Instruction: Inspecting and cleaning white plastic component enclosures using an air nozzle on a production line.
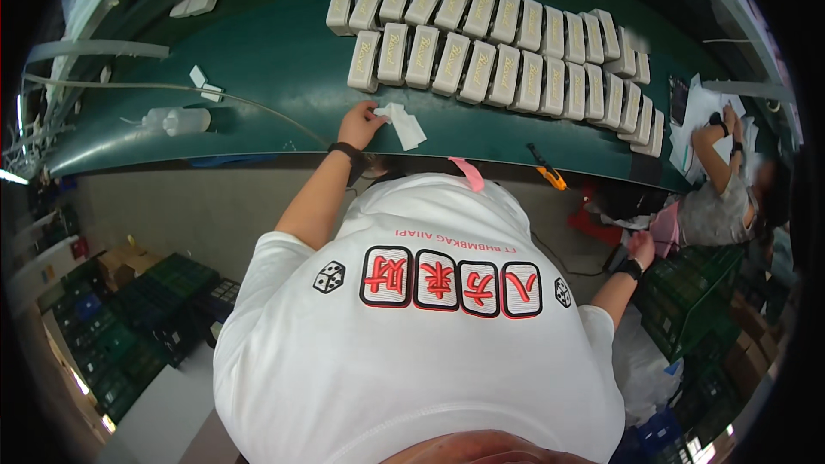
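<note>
My left hand point(359, 127) is at the near edge of the green table, its thumb and fingers pinched on a corner of a crumpled white wipe point(404, 127). The rest of that wipe lies on the tabletop. Down at my right side, away from the table, my right hand point(639, 248) has its fingers curled in. Beside it is a pink cloth point(663, 228); whether the fingers grip anything is too small to see. Beyond the wipe stand two long rows of cream-coloured cases point(421, 56) with gold lettering, set close together.
An orange and black utility knife point(547, 167) lies at the table's near edge. To the left are plastic bottles point(176, 121), small white pieces point(206, 86) and a thin cable point(232, 97). A co-worker point(720, 210) works at the right end. Green crates point(687, 292) stand below.
</note>
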A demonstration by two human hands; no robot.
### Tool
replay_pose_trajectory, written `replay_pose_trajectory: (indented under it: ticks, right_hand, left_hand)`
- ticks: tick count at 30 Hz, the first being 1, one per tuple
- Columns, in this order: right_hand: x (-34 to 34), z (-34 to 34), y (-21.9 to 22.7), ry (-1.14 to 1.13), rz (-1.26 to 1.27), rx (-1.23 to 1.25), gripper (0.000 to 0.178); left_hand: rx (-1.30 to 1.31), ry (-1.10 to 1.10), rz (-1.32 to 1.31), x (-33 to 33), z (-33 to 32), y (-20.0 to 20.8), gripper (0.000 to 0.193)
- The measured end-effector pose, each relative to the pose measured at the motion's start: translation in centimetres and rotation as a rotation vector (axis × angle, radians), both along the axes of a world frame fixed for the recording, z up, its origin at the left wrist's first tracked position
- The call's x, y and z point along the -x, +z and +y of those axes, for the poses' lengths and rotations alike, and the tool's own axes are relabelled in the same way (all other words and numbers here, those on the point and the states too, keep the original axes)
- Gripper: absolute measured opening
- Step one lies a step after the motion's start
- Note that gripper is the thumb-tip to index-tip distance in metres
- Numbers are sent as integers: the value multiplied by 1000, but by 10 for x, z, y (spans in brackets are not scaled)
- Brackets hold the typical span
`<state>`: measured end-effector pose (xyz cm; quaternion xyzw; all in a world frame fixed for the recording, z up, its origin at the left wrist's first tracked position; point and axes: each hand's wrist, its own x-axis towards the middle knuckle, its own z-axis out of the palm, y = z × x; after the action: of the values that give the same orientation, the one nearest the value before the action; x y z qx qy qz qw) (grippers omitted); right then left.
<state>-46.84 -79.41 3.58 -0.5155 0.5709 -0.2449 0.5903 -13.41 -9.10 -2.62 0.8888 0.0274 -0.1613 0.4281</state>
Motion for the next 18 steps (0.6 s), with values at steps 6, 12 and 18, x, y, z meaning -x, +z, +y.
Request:
replay_pose_trajectory:
  ticks: [6,12,18]
  right_hand:
    - [-51,233,3,799,517,-238,20]
    - [-201,440,55,1248,-34,82,32]
    - [-305,570,96,1485,-489,523,45]
  left_hand:
    - [357,-84,38,-22,12,-2,22]
    - [868,-126,386,-38,46,84,9]
    - [826,-455,257,-39,105,143,9]
